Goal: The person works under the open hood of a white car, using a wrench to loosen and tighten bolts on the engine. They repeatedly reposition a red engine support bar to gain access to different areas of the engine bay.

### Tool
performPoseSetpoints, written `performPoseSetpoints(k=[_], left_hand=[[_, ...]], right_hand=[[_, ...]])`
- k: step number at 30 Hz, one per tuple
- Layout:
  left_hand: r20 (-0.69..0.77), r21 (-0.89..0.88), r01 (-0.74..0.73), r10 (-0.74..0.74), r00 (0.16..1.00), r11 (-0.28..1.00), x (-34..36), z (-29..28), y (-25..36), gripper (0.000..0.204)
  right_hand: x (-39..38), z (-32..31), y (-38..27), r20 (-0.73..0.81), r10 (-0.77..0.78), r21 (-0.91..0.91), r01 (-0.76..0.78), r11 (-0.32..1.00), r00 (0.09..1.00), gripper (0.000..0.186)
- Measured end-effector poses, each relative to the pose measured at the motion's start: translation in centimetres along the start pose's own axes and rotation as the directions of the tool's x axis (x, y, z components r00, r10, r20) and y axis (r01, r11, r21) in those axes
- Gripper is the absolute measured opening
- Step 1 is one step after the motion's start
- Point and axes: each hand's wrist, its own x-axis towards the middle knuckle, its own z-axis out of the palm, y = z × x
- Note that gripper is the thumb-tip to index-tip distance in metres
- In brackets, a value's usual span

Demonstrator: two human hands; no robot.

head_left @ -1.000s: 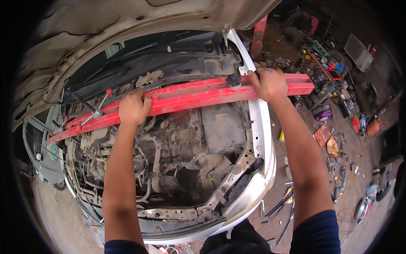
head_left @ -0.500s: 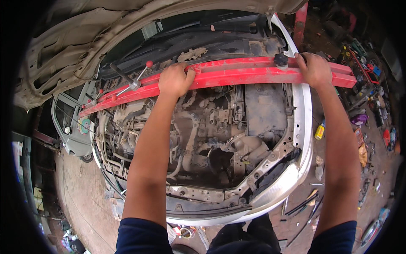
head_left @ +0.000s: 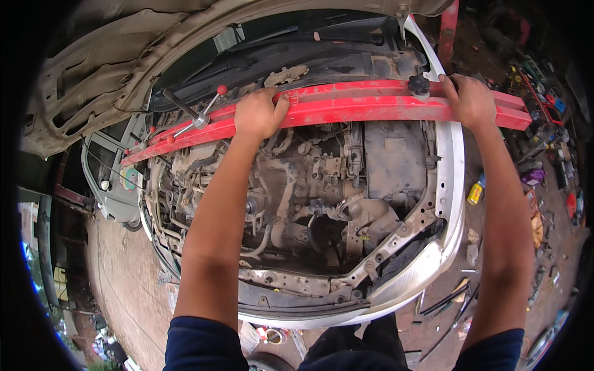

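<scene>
A long red engine support beam [head_left: 365,109] lies across the open engine bay, from fender to fender. My left hand [head_left: 260,113] is closed over the beam left of its middle, thumb on the near side. Toward the right end, my right hand [head_left: 471,102] is wrapped over the beam above the white fender. Just left of that hand stands a black star-shaped knob [head_left: 419,86]. On the left part of the beam sits a metal screw hook [head_left: 201,120] with a red-ball crank handle. Below the beam is the dusty engine bay [head_left: 291,204], partly hidden by my left forearm.
The raised hood [head_left: 93,74] hangs over the upper left. A grey car [head_left: 111,185] stands beyond the left fender. Along the right floor lie scattered tools, a yellow bottle [head_left: 475,191] and black rods [head_left: 445,301]. The white front bumper [head_left: 309,321] is right before my legs.
The whole scene sits slightly farther right in the picture. Both hands keep their hold on the beam, which shows no clear shift against the car.
</scene>
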Motion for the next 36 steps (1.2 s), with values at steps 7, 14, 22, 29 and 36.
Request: performPoseSetpoints(k=[7,14,22,29,36], left_hand=[[-0.697,-0.587,-0.217,-0.35,0.625,0.78,-3.4,-4.7,-5.7,0.032],[-0.511,-0.529,0.266,-0.553,0.659,0.806,-4.4,-5.8,-22.5,0.064],[-0.523,0.255,0.417,-0.238,0.818,0.873,-2.8,-0.9,-17.7,0.051],[-0.644,0.129,0.241,-0.103,0.758,0.962,-2.9,1.2,-19.6,0.038],[-0.569,0.166,0.271,-0.132,0.812,0.948,-3.5,0.8,-20.4,0.035]], right_hand=[[-0.3,-0.1,0.3,-0.035,0.007,0.03,-0.006,1.0,0.999,0.057],[-0.3,-0.8,-1.6,-0.034,-0.014,0.059,0.016,0.998,0.999,0.051],[-0.3,-0.7,-0.9,-0.085,-0.035,0.035,0.038,0.999,0.996,0.05],[0.1,0.4,0.3,-0.038,-0.007,0.031,0.008,0.999,0.999,0.052],[0.2,1.0,0.1,-0.04,-0.019,0.037,0.021,0.999,0.999,0.054]])
